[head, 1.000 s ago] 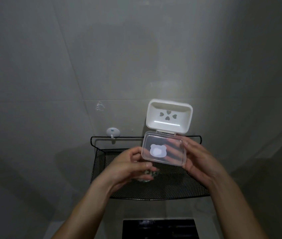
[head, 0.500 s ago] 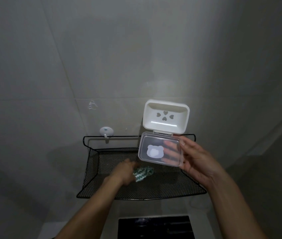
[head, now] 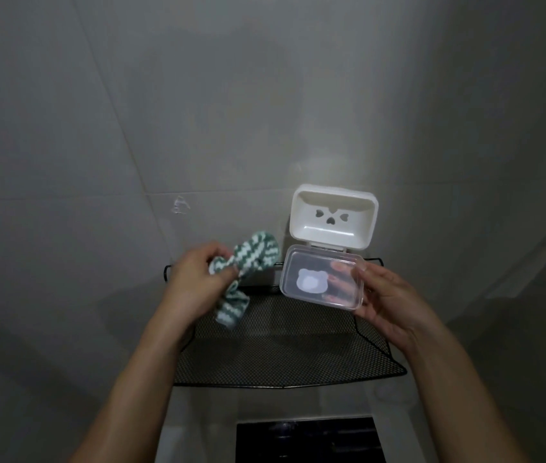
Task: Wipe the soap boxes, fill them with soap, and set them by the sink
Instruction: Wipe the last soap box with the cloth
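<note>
1. At centre, slightly toward 3 o'clock, right hand holds soap box up in front of tiled wall; box hinged open.
2. White tray half of box stands at 12 o'clock of the hand, three heart-shaped holes visible.
3. Clear lid below it, bear-shaped mark on it; right fingers spread behind the lid, seen through the plastic, thumb curled over its 3 o'clock edge.
4. At 9 o'clock of the box, left hand pinches green-and-white striped cloth between thumb and curled fingers; cloth bunched, ends sticking out at 1 and 5 o'clock of the hand.
5. Cloth just beside the box, not touching.
6. Black mesh shelf under both hands, fixed to wall.
7. Dark panel at 6 o'clock; cannot tell what it is.
</note>
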A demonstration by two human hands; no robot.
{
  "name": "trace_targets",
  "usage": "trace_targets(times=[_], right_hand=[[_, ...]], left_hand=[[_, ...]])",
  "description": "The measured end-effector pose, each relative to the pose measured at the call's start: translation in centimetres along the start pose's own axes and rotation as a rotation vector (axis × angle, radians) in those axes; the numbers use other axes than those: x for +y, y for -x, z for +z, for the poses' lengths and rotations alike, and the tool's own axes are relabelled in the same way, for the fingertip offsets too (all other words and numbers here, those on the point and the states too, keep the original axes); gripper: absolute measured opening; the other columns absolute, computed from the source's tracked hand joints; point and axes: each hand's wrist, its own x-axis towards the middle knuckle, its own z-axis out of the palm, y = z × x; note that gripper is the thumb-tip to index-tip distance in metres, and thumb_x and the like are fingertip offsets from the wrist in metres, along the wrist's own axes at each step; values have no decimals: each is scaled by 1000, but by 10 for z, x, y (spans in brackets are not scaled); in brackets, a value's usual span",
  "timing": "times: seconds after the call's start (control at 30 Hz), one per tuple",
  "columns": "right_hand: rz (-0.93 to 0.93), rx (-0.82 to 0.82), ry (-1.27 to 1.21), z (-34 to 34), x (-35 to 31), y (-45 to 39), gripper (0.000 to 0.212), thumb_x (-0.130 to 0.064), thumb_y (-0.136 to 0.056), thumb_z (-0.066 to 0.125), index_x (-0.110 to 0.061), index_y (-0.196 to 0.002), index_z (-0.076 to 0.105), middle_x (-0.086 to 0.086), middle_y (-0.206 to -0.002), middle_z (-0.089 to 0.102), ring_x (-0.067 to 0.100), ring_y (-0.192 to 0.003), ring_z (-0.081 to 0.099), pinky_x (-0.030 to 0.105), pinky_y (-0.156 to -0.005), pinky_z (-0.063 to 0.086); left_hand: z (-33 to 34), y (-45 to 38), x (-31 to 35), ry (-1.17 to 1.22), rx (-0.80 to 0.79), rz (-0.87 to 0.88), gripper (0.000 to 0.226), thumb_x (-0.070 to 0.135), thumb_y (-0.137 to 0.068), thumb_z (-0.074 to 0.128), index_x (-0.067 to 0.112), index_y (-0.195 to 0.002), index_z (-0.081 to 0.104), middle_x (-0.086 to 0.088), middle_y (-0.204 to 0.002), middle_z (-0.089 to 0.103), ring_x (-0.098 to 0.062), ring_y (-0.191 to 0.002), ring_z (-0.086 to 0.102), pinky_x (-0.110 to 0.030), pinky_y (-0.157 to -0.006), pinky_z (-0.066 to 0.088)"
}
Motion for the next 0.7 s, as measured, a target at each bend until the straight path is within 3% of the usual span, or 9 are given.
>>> trace_targets(times=[0.13, 0.33, 0.47, 0.57, 0.7], right_hand=[[5, 7, 12, 11, 2, -6, 41, -19, -83, 63, 1, -119, 67, 19, -118, 72, 31, -104, 72, 42, -71, 63], [12, 6, 2, 25, 8, -12, 30, -12, -99, 51, 3, -122, 64, 21, -117, 71, 34, -105, 71, 47, -74, 63], [15, 2, 40, 31, 8, -9, 31, -11, -99, 52, 3, -123, 63, 24, -115, 71, 33, -96, 73, 41, -70, 63], [-4, 0, 54, 33, 6, -6, 31, -10, -100, 51, 4, -124, 63, 23, -115, 72, 33, -98, 73, 43, -72, 64], [-2, 2, 63, 34, 5, -4, 29, -9, -102, 47, 5, -124, 61, 21, -116, 72, 34, -103, 72, 47, -77, 63]], left_hand=[[-28, 13, 44, -73, 136, 197, 13, 31, -75, 70, 27, -84, 62, 8, -82, 62, -13, -75, 58, -29, -64, 44], [-1, 26, 71, -442, 101, 385, 19, 22, -83, 68, 19, -100, 62, 3, -102, 49, -14, -81, 49, -31, -65, 42], [21, 30, 72, -564, 15, 535, 32, 21, -92, 61, 24, -124, 58, 2, -117, 52, -15, -98, 54, -32, -80, 55], [28, 30, 73, -651, -40, 558, 23, 22, -96, 57, 24, -118, 63, 3, -114, 58, -17, -98, 54, -35, -82, 54], [33, 31, 78, -688, -8, 399, 6, 9, -91, 64, 12, -96, 65, -3, -98, 62, -19, -86, 55, -34, -74, 53]])
